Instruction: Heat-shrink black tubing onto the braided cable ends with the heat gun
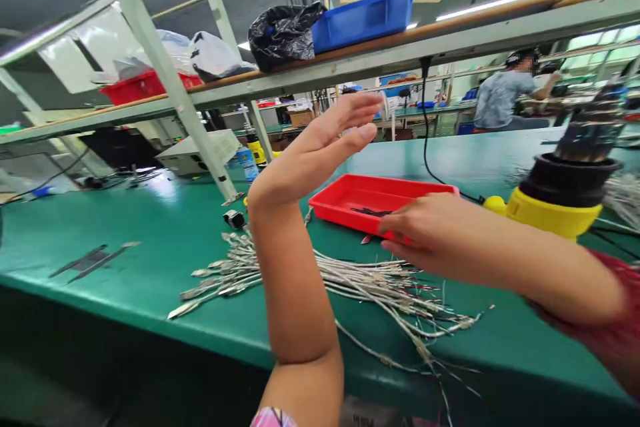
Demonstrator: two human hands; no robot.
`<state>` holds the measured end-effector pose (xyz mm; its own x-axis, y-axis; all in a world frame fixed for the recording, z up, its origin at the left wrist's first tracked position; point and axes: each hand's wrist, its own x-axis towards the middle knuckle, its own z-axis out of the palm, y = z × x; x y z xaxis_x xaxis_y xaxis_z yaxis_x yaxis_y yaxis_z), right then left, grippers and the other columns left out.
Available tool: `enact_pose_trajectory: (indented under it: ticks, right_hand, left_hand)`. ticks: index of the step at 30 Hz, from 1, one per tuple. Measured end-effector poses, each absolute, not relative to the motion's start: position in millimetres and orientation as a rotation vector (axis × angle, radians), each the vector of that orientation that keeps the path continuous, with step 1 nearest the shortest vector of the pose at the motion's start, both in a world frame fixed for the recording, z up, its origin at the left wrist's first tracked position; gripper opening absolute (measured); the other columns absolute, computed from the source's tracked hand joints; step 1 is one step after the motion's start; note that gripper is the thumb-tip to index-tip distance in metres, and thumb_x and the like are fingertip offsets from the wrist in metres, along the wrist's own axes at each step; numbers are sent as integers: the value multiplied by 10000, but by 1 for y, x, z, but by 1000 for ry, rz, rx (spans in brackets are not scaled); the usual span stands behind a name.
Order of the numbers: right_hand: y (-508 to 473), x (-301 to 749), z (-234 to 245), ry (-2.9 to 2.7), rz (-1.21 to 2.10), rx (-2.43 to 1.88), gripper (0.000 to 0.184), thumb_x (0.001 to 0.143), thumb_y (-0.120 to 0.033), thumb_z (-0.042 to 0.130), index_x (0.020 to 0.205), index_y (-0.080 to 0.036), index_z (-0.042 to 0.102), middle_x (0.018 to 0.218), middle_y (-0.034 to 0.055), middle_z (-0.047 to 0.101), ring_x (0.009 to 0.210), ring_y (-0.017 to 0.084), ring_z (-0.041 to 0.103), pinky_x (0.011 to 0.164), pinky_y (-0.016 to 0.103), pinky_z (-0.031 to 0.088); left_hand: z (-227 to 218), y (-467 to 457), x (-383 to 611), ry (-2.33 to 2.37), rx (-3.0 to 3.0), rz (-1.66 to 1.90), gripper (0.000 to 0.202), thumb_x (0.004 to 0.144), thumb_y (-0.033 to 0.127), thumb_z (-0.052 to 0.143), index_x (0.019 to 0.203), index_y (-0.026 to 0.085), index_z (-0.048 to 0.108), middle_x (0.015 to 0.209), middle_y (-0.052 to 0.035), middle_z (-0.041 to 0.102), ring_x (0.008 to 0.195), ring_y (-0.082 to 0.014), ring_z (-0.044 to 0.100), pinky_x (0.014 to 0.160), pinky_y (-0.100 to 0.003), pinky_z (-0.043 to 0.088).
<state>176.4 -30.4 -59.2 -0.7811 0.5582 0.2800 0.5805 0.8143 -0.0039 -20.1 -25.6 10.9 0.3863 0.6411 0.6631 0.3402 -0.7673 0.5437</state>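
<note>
My left hand (325,140) is raised above the bench, fingers stretched toward the right and thumb apart, with nothing in it. My right hand (420,227) is at the near right edge of a shallow red tray (330,203). Its fingers are curled together, and whatever they may hold is hidden. Thin dark pieces (371,211) lie inside the tray. Below both hands a loose bundle of whitish cables (370,273) spreads over the green bench, with bared wire ends at the right. My left forearm crosses in front of part of the bundle.
Right of the tray stands a yellow and black holder (560,200) full of thin items. Dark flat strips (95,260) lie at the left. A shelf overhead bears a blue bin (365,17) and a black bag (283,37). Farther back, a person (505,97) sits at another bench.
</note>
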Motion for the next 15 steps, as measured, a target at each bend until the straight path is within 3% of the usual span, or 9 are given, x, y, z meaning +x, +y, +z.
enact_pose_trajectory:
  ticks: [2, 4, 6, 10, 15]
  right_hand:
    - [0, 141, -67, -2924, 321, -902, 245, 847, -274, 495, 812, -174, 717, 766, 76, 710, 548, 129, 542, 523, 273, 291]
    - [25, 119, -84, -2989, 469, -892, 253, 810, -193, 487, 873, -161, 731, 714, 56, 707, 473, 103, 524, 500, 252, 320]
    - [39, 109, -107, -3011, 466, -854, 217, 778, -188, 541, 846, -153, 744, 767, 69, 724, 551, 115, 563, 529, 243, 343]
    - [40, 106, -142, -3052, 390, -777, 186, 768, -252, 589, 847, -186, 744, 808, 54, 734, 660, 156, 613, 544, 243, 331]
    - [20, 103, -127, -2938, 90, -859, 206, 775, -138, 518, 754, -152, 723, 780, 98, 716, 694, 213, 634, 573, 287, 269]
  left_hand:
    - [11, -29, -21, 885, 2516, 1161, 240, 890, 286, 552, 1092, 215, 661, 1162, -19, 663, 1158, -194, 604, 854, -244, 532]
    - [10, -31, -23, 910, 2592, 963, 278, 924, 328, 509, 1127, 199, 647, 1197, -34, 653, 1105, -176, 619, 862, -231, 516]
    - [10, -31, -26, 943, 2591, 830, 332, 946, 358, 477, 1198, 188, 610, 1248, -53, 630, 1096, -179, 616, 877, -243, 509]
    - [9, -26, -35, 911, 2583, 780, 371, 962, 376, 460, 1264, 185, 558, 1334, -74, 569, 1265, -208, 512, 996, -275, 461]
    - [7, -24, -46, 894, 2588, 850, 357, 968, 366, 454, 1265, 195, 553, 1341, -65, 554, 1299, -209, 478, 1039, -284, 443]
